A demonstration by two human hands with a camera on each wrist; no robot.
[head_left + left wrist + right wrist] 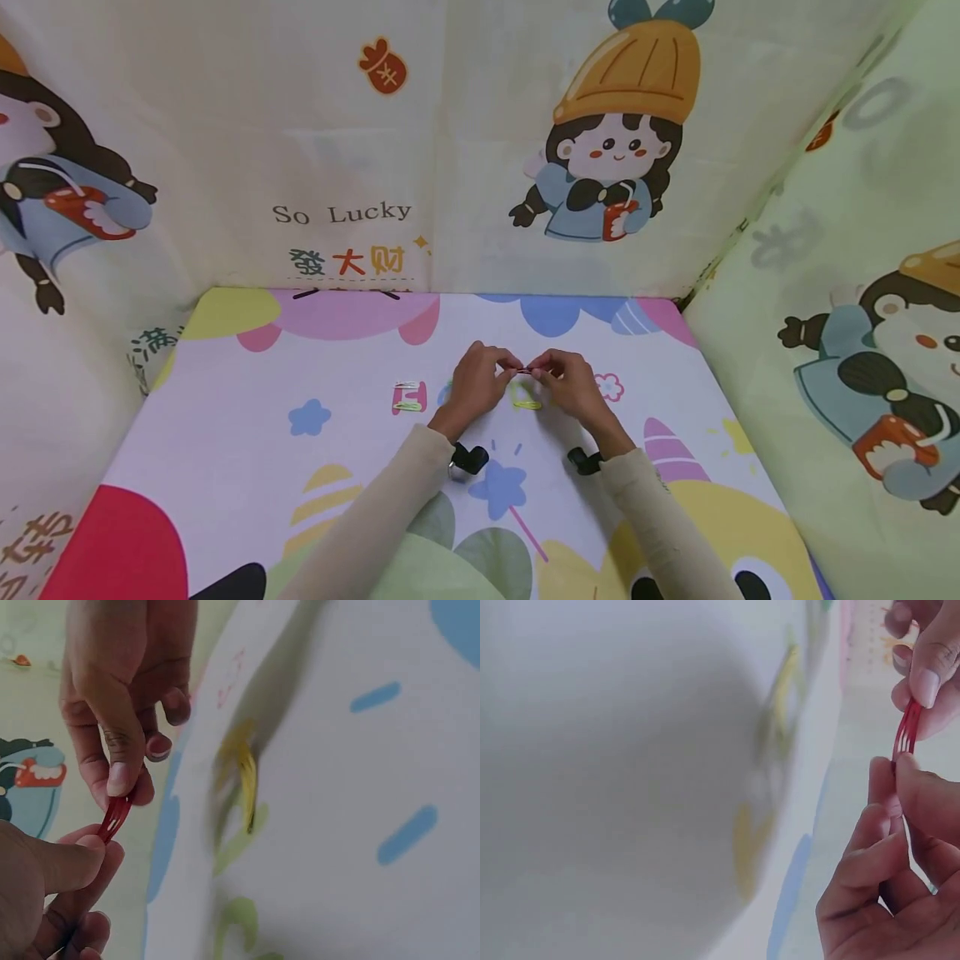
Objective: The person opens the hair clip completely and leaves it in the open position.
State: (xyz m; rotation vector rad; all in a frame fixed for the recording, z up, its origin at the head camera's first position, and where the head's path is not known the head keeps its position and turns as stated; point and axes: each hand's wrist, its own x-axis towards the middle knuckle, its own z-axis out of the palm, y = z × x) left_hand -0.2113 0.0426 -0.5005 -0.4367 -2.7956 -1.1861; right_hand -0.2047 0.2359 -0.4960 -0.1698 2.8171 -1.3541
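A slim red hair clip [524, 370] with lengthwise slots is stretched between both hands above the table. My left hand [478, 379] pinches one end of it between thumb and finger. At the other end my right hand [573, 387] pinches it the same way. In the left wrist view the red slots show between the two thumbs. A yellow clip [247, 784] lies on the table just below the hands. To the left of the left hand lie a pale clip [407, 386] and a yellow-green clip [408, 407], small in view.
The table [225, 433] wears a white printed cover with stars, flowers and cartoon figures. Printed cloth walls [480, 150] rise behind it and at both sides. Black bands [469, 458] sit on the wrists.
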